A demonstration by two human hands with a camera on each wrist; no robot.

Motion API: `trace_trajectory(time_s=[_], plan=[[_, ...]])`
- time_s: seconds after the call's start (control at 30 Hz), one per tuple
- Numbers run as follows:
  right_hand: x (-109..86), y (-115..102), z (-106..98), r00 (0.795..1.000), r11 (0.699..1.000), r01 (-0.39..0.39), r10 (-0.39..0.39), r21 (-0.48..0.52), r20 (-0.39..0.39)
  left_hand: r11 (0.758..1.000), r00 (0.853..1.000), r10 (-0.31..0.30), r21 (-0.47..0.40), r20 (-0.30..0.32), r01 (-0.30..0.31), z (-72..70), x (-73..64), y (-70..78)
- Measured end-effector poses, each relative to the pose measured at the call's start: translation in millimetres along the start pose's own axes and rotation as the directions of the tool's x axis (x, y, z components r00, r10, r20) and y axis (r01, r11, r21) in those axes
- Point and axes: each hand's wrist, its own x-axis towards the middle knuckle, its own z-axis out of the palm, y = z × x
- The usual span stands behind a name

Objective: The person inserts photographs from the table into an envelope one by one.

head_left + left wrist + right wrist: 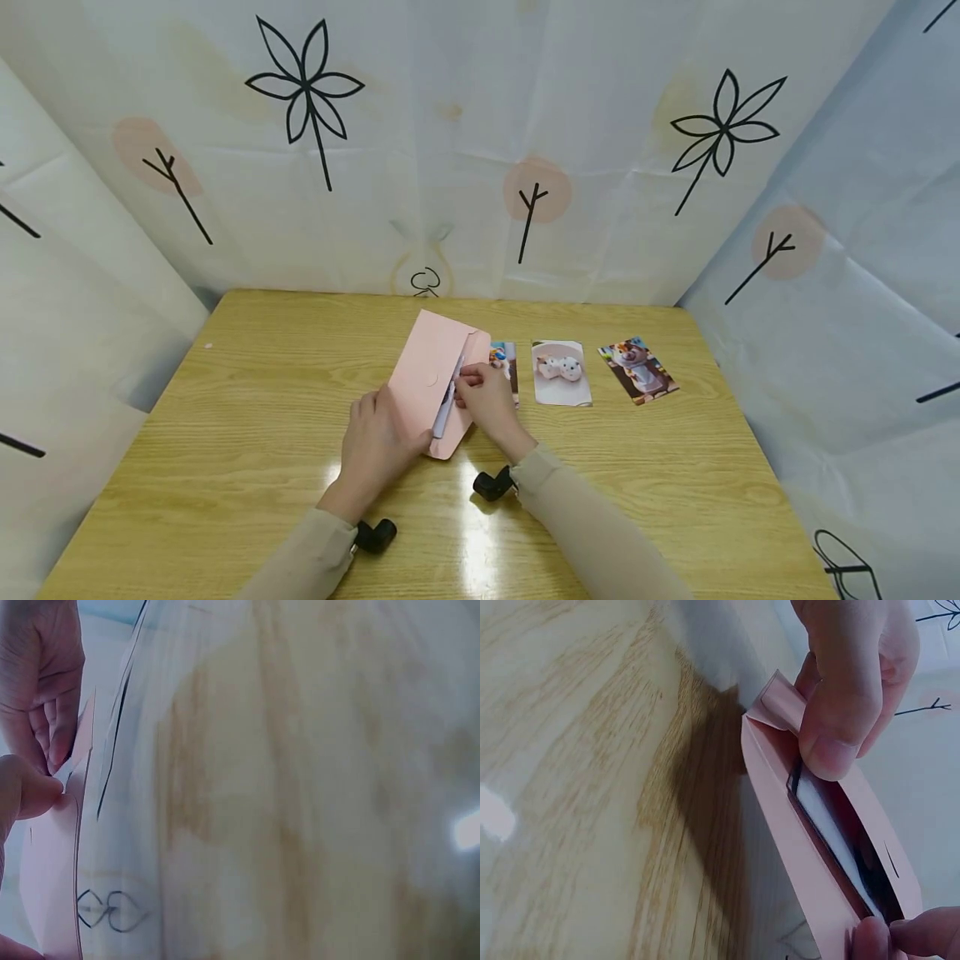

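Note:
A pink paper envelope (422, 367) is tilted above the table, its long opening facing right. My left hand (375, 437) grips its lower left side, the thumb lying along the opening's near end. Inside sit white-edged photo cards (832, 825) with dark faces, partly hidden by the paper. My right hand (487, 404) reaches to the opening and pinches the cards' edge between thumb and fingertips, as the right wrist view shows. In the left wrist view the left thumb (34, 791) presses on the envelope, with the right hand beyond it.
Right of the envelope, a photo card with a white bow (561, 372) and one with a dressed toy figure (639, 371) lie on the wooden table (262, 400). A third card (512, 358) is partly covered by the envelope and right hand. A patterned curtain (450, 125) surrounds the table.

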Motion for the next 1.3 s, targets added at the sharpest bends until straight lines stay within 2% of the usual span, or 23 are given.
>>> trace_trajectory(time_s=[0.13,0.3,0.53,0.67,0.8,1.07,1.3], plan=[[-0.6,1.4,-0.8,0.999,0.995,0.039,-0.036,-0.091,0.027,1.0,1.0,-0.001,0.0,-0.006,0.001,0.5,0.3,-3.3],[-2.8,3.6,-8.7,0.996,0.976,0.092,-0.092,-0.195,0.013,1.0,1.0,-0.013,0.013,0.016,0.013,0.3,1.2,-10.9],[-4.6,4.2,-34.4,0.994,0.979,0.106,-0.111,-0.173,-0.023,0.998,0.997,-0.058,0.032,0.049,0.056,-4.4,3.9,-19.3],[-2.9,7.0,-50.2,0.995,0.98,0.081,-0.091,-0.181,-0.049,0.997,0.996,-0.068,0.037,0.05,0.066,-7.2,5.2,-23.0],[1.9,12.5,-60.8,0.994,0.979,0.019,-0.04,-0.205,-0.099,0.998,0.998,-0.057,0.028,0.032,0.056,-9.3,6.0,-26.6],[11.1,16.5,-65.5,0.982,0.966,-0.097,0.053,-0.239,-0.182,0.999,0.999,-0.042,0.026,0.022,0.041,-12.7,6.3,-31.3],[16.9,18.6,-65.9,0.978,0.938,-0.139,0.08,-0.318,-0.192,0.999,0.999,-0.039,0.029,0.016,0.039,-12.2,4.4,-33.4]])
